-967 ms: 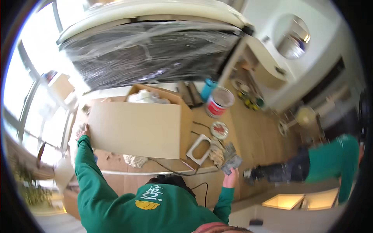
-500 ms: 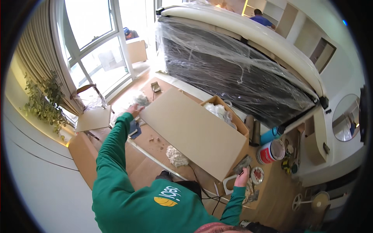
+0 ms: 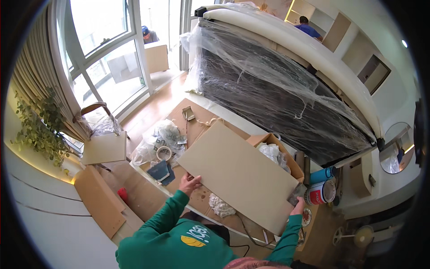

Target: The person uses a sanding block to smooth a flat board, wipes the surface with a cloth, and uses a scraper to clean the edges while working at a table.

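Observation:
A flat beige board (image 3: 242, 179) lies at a slant in front of me. My left hand (image 3: 190, 184) is at its near left edge, fingers bent and closed about that edge. Over by the board's right end, my right hand (image 3: 297, 207) grips a flat dark-grey scraper (image 3: 296, 193). Its blade is over the board's right edge; whether it touches the surface I cannot tell. A bundle of whitish rags (image 3: 221, 206) is tucked beside the board's near edge.
Left of the board are crumpled plastic wrap (image 3: 156, 134), a tape roll (image 3: 164, 153) and blue-grey sheets (image 3: 162, 172). Behind it stand an open cardboard box (image 3: 293, 166) and large plastic-wrapped furniture (image 3: 268, 89). A paint bucket (image 3: 321, 193) and blue bottle (image 3: 321, 175) are at right.
My left hand has moved from beyond the board's left corner to its near edge. My right hand has brought the scraper over the board's right edge. The view has shifted.

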A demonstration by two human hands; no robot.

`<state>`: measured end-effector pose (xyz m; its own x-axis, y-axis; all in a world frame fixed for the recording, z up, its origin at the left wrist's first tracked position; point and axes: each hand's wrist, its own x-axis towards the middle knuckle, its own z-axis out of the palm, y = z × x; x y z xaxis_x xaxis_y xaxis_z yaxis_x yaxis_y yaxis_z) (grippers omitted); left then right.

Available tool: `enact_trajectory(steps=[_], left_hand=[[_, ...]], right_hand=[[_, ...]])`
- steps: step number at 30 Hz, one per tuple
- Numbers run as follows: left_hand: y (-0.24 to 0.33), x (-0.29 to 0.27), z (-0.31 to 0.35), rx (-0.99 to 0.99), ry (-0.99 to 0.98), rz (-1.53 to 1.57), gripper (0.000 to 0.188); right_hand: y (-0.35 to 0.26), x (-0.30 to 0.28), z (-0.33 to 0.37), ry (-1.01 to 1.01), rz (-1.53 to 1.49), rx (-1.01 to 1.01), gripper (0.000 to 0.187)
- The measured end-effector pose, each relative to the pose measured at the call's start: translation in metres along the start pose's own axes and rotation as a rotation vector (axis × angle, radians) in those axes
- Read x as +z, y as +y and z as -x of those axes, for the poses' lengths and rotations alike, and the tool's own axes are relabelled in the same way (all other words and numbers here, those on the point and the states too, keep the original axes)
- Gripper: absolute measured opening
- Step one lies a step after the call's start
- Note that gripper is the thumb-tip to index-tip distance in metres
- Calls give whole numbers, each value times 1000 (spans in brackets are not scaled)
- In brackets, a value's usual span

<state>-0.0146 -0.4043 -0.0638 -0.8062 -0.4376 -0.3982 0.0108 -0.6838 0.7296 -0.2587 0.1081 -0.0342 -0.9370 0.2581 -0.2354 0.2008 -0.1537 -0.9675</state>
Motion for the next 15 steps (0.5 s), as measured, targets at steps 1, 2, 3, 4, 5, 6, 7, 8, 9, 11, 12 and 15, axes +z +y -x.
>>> enact_trajectory(steps=[1,2,3,4,5,6,7,8,9,11,12,15], left_hand=[[4,2,-4,-5,-30,27,54],[10,4,-9,-13,-61,55,54],[19,9,-14,-18,-96,75,54],[29,12,-17,4,-150,63,52],[41,16,-22,-7,-165,35,52],[51,23,-28,-21,-182,8,51],[59,30,-35,-30,-198,-17,50],[65,36,-43,-18,-234,-29,49],[70,45,-51,-9,-258,-28,49],[81,71,-73,0,-330,-37,48],[84,83,-90,31,-420,-16,46],[103,109,-135,87,-527,-37,42]], right_hand=[[-3,-3,2,29,-18,26,10],[-4,-9,7,58,25,-13,10],[-4,-16,14,88,60,-51,12],[1,-20,26,122,92,-83,13],[6,-25,39,169,61,-85,13],[9,-31,53,219,33,-89,13],[5,-26,70,263,4,-95,13],[3,-24,93,291,1,-112,18],[-6,-13,120,291,-151,-60,20],[-16,-4,162,305,-473,27,27],[-1,-17,168,311,-580,60,30],[22,15,192,453,-568,-30,16]])
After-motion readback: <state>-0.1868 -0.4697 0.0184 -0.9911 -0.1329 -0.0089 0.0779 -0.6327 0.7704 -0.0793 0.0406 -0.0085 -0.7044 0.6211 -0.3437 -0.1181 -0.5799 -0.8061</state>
